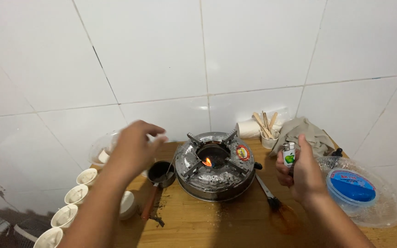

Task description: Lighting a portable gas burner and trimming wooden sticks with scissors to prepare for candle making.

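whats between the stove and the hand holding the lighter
In the head view, a dark-handled metal tool lies on the wooden table between the round metal stove and the right hand gripping the lighter.

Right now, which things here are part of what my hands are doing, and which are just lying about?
In use: lighter in right hand; lit stove; small dark pot under left hand.
Lying about: white cups, stick holder, cloth, blue-lidded tub.

The left hand [134, 148] hovers raised, fingers loosely curled and blurred. The right hand [299, 172] is upright in a closed grip, thumb on top.
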